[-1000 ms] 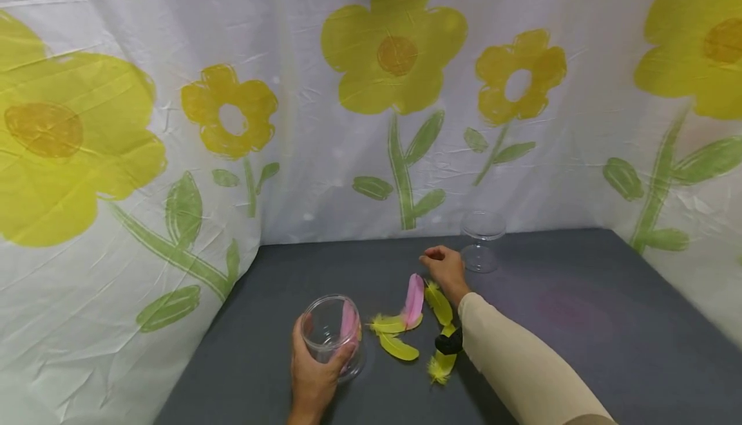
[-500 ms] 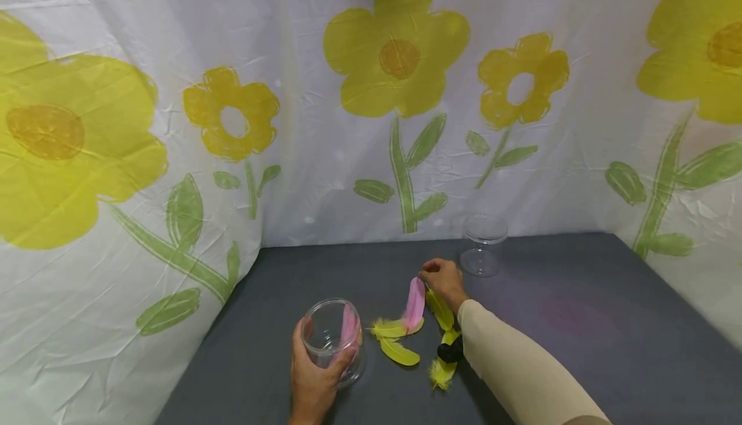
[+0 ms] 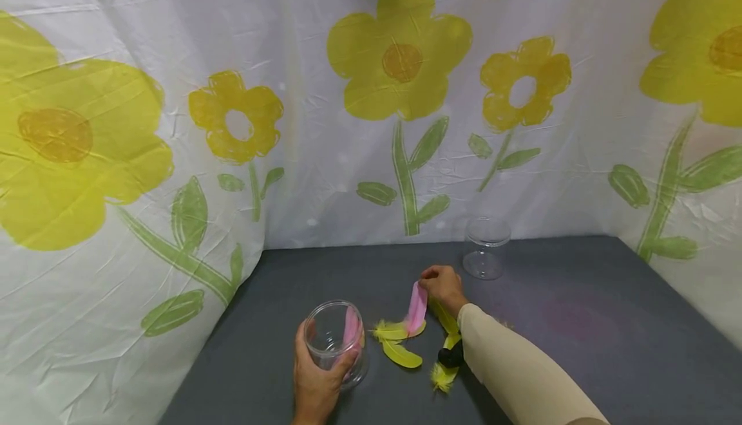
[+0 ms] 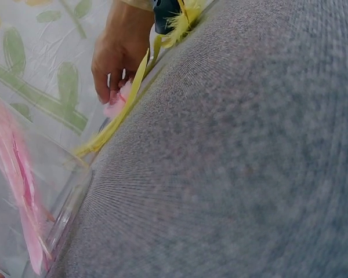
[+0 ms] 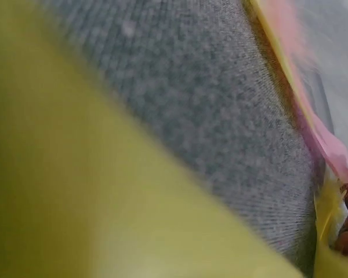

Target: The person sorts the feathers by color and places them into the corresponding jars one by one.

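My left hand grips a clear plastic jar, tilted with its mouth facing up. Pink feathers stand inside it, seen through the wall in the left wrist view. At the middle of the table, my right hand pinches the upper end of a loose pink feather; those fingers meet the feather at the edge of the right wrist view. The pink feather's lower end lies over a yellow feather. Another yellow feather lies just in front. More yellow feathers lie partly hidden under my right forearm.
A second clear jar stands at the back right of the dark grey table. White flower-printed cloth encloses the back and sides. A black wrist device hangs low over the yellow feathers. A blurred yellow feather fills much of the right wrist view.
My right hand has come down and nearer, from above the pink feather to its upper end, which it now pinches. The left hand and jar have hardly moved.
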Demonstrator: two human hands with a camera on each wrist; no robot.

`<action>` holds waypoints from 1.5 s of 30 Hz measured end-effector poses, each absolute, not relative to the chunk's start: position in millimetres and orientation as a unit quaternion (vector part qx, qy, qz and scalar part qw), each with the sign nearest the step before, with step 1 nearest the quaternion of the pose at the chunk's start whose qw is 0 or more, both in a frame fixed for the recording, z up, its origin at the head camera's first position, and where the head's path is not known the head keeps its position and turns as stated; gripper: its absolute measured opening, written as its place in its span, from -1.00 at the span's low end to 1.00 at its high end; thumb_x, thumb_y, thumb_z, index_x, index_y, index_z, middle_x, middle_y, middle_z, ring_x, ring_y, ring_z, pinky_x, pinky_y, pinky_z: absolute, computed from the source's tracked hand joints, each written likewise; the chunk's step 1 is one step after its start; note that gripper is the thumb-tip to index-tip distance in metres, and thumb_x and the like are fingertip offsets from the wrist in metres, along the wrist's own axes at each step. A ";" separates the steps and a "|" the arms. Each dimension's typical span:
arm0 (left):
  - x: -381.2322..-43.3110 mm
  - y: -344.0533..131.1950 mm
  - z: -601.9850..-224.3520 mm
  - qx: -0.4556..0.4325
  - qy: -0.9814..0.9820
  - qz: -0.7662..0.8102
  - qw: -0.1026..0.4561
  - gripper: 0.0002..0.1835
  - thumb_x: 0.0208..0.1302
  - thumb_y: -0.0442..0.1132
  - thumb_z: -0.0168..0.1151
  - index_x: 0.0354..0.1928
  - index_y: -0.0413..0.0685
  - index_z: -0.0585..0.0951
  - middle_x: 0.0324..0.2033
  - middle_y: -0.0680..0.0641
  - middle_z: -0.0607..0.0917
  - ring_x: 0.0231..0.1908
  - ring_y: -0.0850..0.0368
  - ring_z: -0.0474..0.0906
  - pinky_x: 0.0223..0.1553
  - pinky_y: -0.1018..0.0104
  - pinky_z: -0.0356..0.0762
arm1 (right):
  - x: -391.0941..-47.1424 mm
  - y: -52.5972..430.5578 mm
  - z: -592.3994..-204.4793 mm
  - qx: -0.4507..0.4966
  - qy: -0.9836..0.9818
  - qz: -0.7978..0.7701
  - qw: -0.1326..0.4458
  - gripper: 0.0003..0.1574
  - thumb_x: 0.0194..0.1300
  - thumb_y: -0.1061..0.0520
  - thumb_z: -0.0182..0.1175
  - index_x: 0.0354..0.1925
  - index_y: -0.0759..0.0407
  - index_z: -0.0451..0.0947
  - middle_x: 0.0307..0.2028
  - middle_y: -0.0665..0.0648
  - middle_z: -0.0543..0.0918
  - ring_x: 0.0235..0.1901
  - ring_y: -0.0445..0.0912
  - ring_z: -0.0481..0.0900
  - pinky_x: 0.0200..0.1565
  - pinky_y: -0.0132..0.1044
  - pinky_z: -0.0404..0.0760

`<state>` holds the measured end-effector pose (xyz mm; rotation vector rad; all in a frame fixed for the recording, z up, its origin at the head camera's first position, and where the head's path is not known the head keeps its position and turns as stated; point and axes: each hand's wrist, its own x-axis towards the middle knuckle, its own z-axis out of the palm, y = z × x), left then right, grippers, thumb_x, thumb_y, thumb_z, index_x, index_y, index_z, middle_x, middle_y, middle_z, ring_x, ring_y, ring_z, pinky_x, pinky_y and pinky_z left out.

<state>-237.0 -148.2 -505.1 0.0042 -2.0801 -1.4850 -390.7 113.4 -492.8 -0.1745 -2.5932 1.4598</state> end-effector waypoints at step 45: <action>-239.5 -147.2 -505.4 -0.008 -0.771 -0.559 0.305 0.10 -0.23 -0.10 0.65 0.38 -0.14 0.22 0.22 -0.27 0.40 0.21 -0.18 0.29 0.14 -0.14 0.15 | -336.2 142.8 -428.5 -0.103 -0.637 0.742 0.181 -0.78 0.24 0.25 0.30 -0.16 0.38 0.60 -0.35 0.21 0.65 -0.28 0.13 0.62 -0.16 -0.10 0.62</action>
